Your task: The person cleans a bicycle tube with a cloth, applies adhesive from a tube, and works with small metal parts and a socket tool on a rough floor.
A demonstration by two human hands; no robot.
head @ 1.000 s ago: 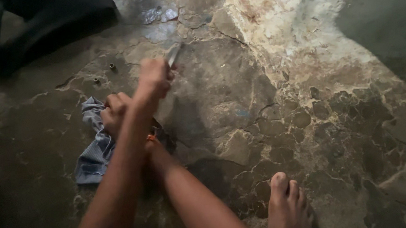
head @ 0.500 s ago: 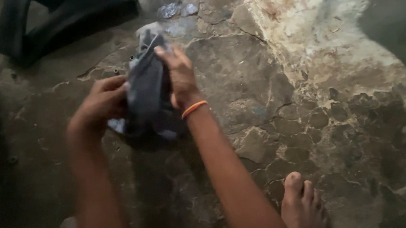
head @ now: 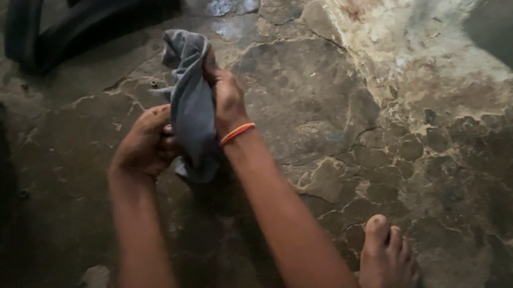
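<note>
**Grey-Blue Cloth Over Mottled Brown Stone**

The cloth (head: 192,107) is a dull grey-blue, darker in its folds and paler along the top edge. A thread band (head: 237,133) shows orange with a thin pale stripe. The stone floor (head: 340,137) is mottled brown and tan, crossed by dark crack lines, and turns to cream-white with rusty patches at the upper right (head: 405,46). Glossy pale blue-white patches (head: 229,6) glint near the top. The chair base (head: 92,9) is plain black
</note>
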